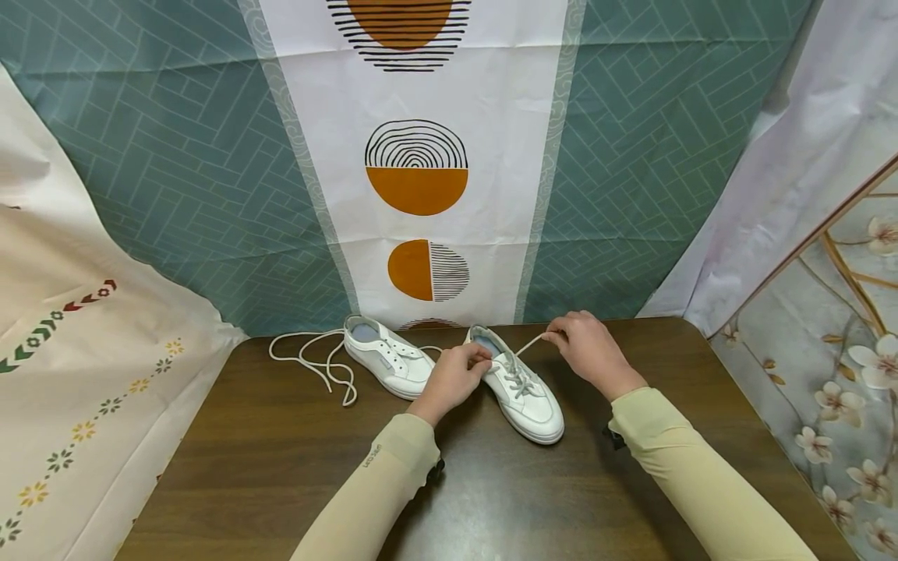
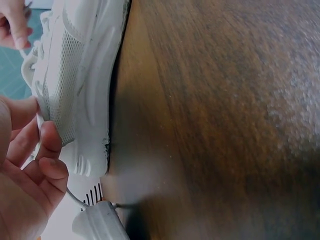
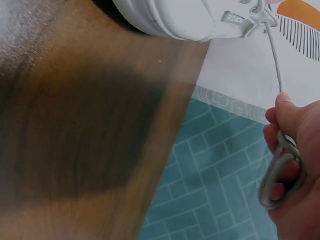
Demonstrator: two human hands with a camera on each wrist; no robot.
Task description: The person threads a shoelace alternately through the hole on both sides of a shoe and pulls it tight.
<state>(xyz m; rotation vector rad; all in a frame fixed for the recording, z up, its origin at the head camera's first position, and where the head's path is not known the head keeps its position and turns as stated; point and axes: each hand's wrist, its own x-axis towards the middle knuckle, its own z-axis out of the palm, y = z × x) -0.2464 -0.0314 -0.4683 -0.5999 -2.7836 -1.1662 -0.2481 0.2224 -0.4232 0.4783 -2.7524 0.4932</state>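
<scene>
A white shoe [image 1: 528, 403] with laces crossed over its tongue rests on the table, toe toward the near side. The left hand [image 1: 457, 380] is at its left upper edge; in the left wrist view this hand [image 2: 30, 165] pinches a lace end beside the mesh side of the shoe [image 2: 70, 75]. To the right, the right hand [image 1: 589, 351] pinches a lace [image 1: 529, 345] drawn taut from the top of the shoe. The right wrist view shows the right hand [image 3: 300, 150] gripping that lace [image 3: 274, 55], with slack looped [image 3: 267, 190] in its fingers.
A second white shoe [image 1: 393, 365] stands to the left, its long loose lace [image 1: 309, 362] trailing on the brown table [image 1: 295, 467]. Patterned cloth [image 1: 435, 93] hangs behind the table's back edge, with more cloth at both sides.
</scene>
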